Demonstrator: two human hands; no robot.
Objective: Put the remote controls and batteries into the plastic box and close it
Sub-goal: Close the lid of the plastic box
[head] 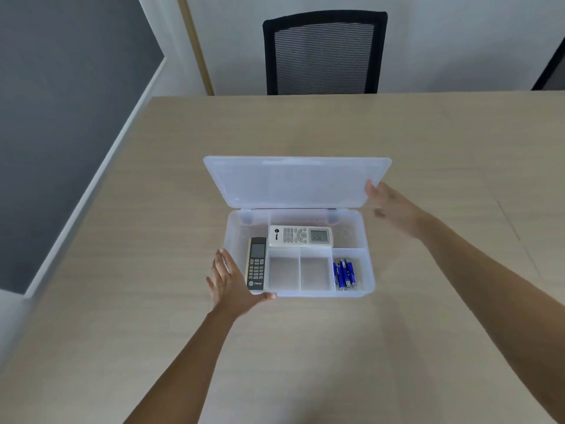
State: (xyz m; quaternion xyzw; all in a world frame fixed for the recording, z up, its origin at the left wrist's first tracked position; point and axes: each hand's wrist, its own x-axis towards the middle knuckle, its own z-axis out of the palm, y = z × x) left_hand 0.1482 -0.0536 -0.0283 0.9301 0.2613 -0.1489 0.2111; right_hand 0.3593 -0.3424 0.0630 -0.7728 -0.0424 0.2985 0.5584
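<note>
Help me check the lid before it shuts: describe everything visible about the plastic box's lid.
The lid is translucent, frosted-looking plastic, rectangular with rounded corners. It stands open, tilted back from the hinged far edge of the box. The right hand touches its right edge; the left hand is at the box's near left corner, not the lid.

A pale, wood-grain table [305,347] fills most of the view. Behind its far edge stands a black mesh-backed office chair [324,53] against a white wall [458,41], with grey carpeted floor [55,102] off its left edge.
</note>
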